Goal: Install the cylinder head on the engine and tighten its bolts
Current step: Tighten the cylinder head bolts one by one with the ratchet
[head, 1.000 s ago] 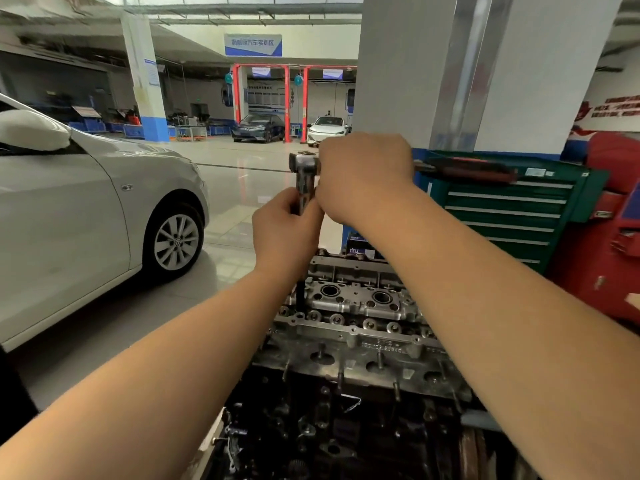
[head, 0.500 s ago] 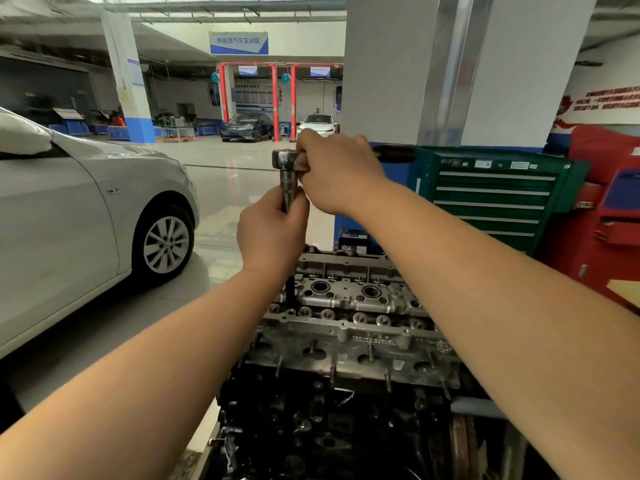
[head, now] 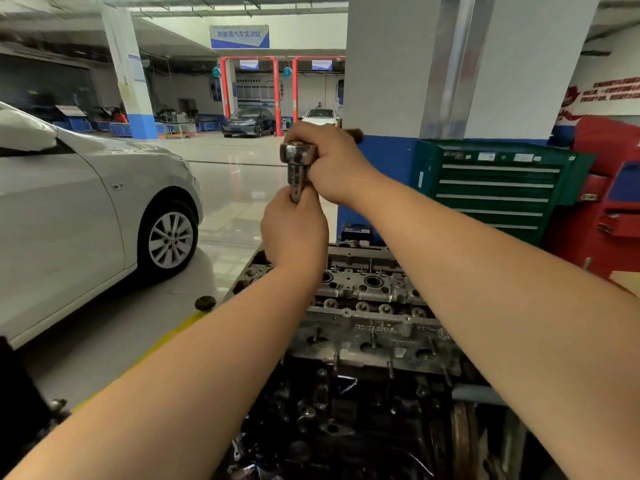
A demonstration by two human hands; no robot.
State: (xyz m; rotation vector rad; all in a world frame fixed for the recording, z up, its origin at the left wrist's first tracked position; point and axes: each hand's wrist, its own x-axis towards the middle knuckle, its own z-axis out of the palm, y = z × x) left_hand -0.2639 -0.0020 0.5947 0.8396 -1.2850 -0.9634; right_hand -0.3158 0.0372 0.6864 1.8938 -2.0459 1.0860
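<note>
The cylinder head (head: 367,306) sits on the engine (head: 346,410) and bolt tightening is underway: left hand (head: 294,233) grips the extension (head: 296,188), right hand (head: 332,161) clamps the ratchet (head: 298,154), which next needs a steady swing.

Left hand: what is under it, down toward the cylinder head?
The left hand grips the ratchet's extension shaft above the cylinder head. Hand and forearm cover the lower shaft, socket and bolt.

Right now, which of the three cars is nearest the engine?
The silver car at left, beside the engine; the dark car and white car stand far back.
</note>
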